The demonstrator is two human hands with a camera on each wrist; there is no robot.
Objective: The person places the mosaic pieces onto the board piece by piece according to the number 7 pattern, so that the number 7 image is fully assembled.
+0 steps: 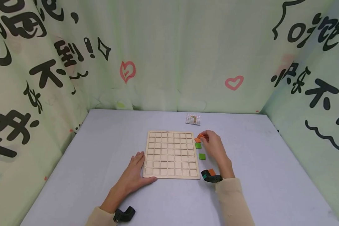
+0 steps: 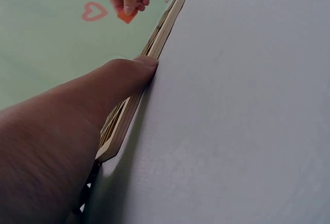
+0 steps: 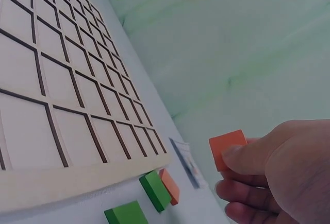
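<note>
A wooden grid board (image 1: 169, 176) with rows of square recesses lies on the table. My left hand (image 1: 135, 171) rests at its lower left corner, fingers along the left side and thumb on the front edge. At the board's upper right my right hand (image 1: 213, 145) pinches an orange square tile (image 3: 225, 144) between thumb and fingers, lifted above the table. Below that hand, beside the board's right edge, lie another orange tile (image 1: 197, 140), a green tile (image 1: 198, 145) and a second green tile (image 1: 202, 156). One more orange tile (image 1: 212, 172) shows partly behind the right wrist camera.
A small card with a printed grid pattern (image 1: 193, 119) lies behind the board near the table's far edge. The white table (image 1: 101, 150) is enclosed by pale green curtains (image 1: 178, 56) with black writing and red hearts.
</note>
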